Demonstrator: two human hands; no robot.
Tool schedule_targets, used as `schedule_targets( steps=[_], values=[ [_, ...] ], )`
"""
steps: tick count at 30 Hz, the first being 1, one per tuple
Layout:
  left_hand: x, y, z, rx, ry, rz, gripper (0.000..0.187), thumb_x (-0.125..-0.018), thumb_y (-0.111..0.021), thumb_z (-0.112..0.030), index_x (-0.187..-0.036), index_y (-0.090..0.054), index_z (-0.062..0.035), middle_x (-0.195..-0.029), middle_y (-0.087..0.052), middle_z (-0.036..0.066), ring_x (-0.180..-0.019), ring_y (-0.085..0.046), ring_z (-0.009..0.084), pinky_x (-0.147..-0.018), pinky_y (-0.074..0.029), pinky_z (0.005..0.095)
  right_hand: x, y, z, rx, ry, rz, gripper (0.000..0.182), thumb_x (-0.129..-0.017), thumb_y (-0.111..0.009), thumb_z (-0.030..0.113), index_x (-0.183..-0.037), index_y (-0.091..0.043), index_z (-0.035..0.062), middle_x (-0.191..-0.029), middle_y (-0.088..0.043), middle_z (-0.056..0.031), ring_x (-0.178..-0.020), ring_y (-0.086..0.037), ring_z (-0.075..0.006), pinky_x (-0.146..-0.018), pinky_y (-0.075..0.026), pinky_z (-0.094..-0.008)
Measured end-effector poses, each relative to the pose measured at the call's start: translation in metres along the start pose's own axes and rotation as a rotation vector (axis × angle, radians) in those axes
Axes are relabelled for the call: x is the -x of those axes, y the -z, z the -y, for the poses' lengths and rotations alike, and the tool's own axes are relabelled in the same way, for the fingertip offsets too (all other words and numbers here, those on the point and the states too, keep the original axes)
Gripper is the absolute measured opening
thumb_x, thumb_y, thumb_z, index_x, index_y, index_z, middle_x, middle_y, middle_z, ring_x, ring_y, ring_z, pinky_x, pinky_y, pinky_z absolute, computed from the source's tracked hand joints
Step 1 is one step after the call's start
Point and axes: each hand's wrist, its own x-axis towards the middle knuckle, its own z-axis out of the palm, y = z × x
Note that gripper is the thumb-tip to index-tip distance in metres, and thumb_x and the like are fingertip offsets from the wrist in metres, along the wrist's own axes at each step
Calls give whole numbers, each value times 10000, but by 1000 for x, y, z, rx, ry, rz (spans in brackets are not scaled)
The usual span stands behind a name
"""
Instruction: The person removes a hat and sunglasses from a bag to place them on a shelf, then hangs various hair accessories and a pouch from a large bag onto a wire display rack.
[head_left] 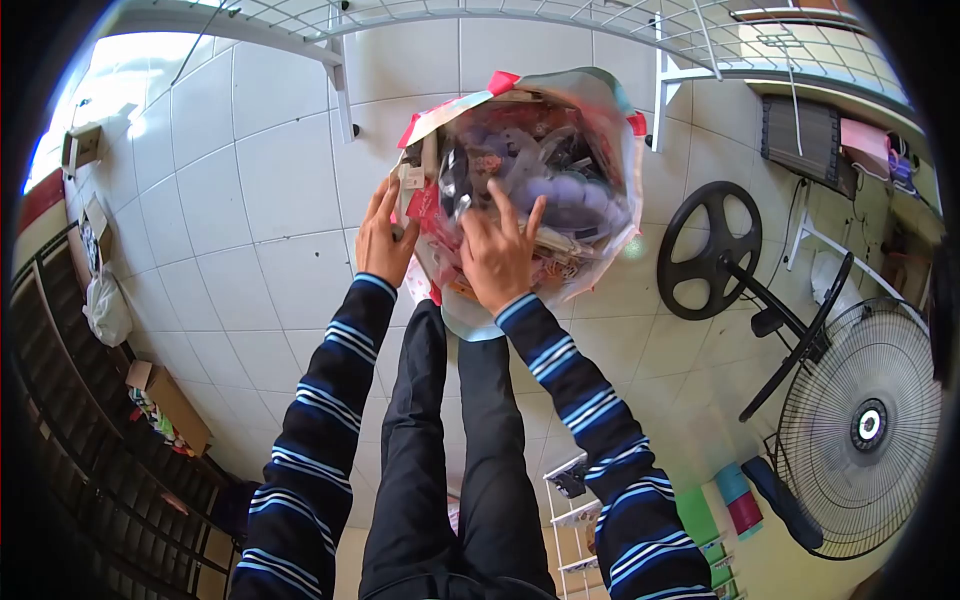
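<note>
Two bare hands at one open bag (450, 112), head view. Bag's on the tiled floor (285, 190), just ahead of your feet, mouth facing up.

Key relation: the lilac bundle (572, 196) lies inside, ahead and to the right of your right hand (497, 262). Its long axis runs roughly side to side, across your reach. Right hand is clearly nearer; your left hand (384, 245) is across at the bag's left edge, beside the white tag (412, 177) and red packet (424, 203).

Left: fingers extended, thumb spread away, no object visibly grasped. Can't confirm rim contact. Right: over the contents, two fingers extended and spread, thumb side by crinkled clear plastic. Can't tell if it's pinching any.

Counts: hands 2, open bag 1, lilac bundle 1, white tag 1, red packet 1. Other wrapped pieces overlap too much to count. Off to your right: 1 round fan grille (825, 475), 1 black four-spoke wheel (722, 243), both well apart from the bag.
</note>
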Motion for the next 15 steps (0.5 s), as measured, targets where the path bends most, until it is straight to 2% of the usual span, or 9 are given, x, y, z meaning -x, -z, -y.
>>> schedule_targets(
  steps=[1, 2, 3, 5, 6, 9, 11, 13, 15],
  values=[
    [-5, 2, 0, -1, 4, -1, 470, -667, -555, -117, -1104, -415, -15, -1166, -406, 90, -935, -483, 283, -761, -403, 316, 8, -1, -4, -22, 93, 27, 178, -669, -496, 50, -847, -495, 61, -920, -547, -67, -1074, -371, -239, -940, -91, -547],
    [-9, 5, 0, -27, 8, 4, 473, -664, -554, -118, -1105, -415, -17, -1178, -398, 82, -932, -485, 280, -756, -405, 316, 15, -3, -8, -37, 138, 51, 120, -678, -478, 64, -792, -514, 55, -921, -550, -67, -1027, -412, -224, -950, -134, -514],
    [-14, 4, 1, -51, 10, 9, 476, -660, -554, -118, -1105, -415, -18, -1190, -390, 74, -929, -486, 276, -751, -407, 317, 20, -1, -11, -37, 141, 54, 120, -678, -478, 64, -792, -514, 55, -921, -550, -67, -1027, -412, -224, -950, -134, -514],
    [-21, 4, 9, -58, 1, 11, 485, -651, -546, -107, -1109, -414, -22, -1207, -376, 62, -904, -501, 269, -747, -409, 315, 32, 4, -18, -54, 277, 174, 98, -672, -495, 92, -760, -522, 59, -915, -552, -69, -968, -453, -208, -941, -209, -476],
    [-23, 5, 11, -82, -34, 5, 483, -648, -543, -102, -1108, -418, -25, -1205, -380, 60, -885, -509, 267, -743, -411, 314, 35, 4, -19, -40, 301, 176, 57, -664, -488, 86, -708, -514, 60, -938, -554, -36, -936, -476, -191, -922, -264, -452],
    [-23, 9, 12, -148, -72, 4, 483, -645, -538, -98, -1111, -423, -39, -1193, -394, 55, -840, -530, 254, -729, -418, 306, 41, 9, -29, -1, 342, 234, 49, -666, -492, 95, -693, -516, 62, -938, -554, -31, -924, -483, -187, -924, -267, -442],
    [-20, 14, 10, -137, 14, 79, 475, -648, -536, -104, -1109, -431, -57, -1190, -398, 51, -828, -536, 239, -722, -422, 300, 38, 18, -43, 3, 362, 239, 35, -656, -507, 91, -682, -527, 78, -910, -565, -19, -929, -487, -177, -928, -259, -442],
    [-19, 15, 11, -153, 11, 92, 487, -651, -537, -113, -1122, -421, -77, -1191, -396, 49, -801, -543, 235, -711, -428, 302, 29, 37, -59, 13, 458, 189, 43, -640, -522, 78, -678, -540, 88, -868, -577, -11, -925, -498, -168, -935, -249, -438],
    [-17, 15, 13, -167, 15, 107, 499, -654, -539, -122, -1136, -412, -98, -1191, -394, 48, -774, -550, 230, -699, -433, 305, 18, 56, -82, 70, 471, 97, 18, -632, -539, 91, -645, -550, 98, -831, -582, 22, -920, -503, -135, -918, -257, -468]
  ],
)
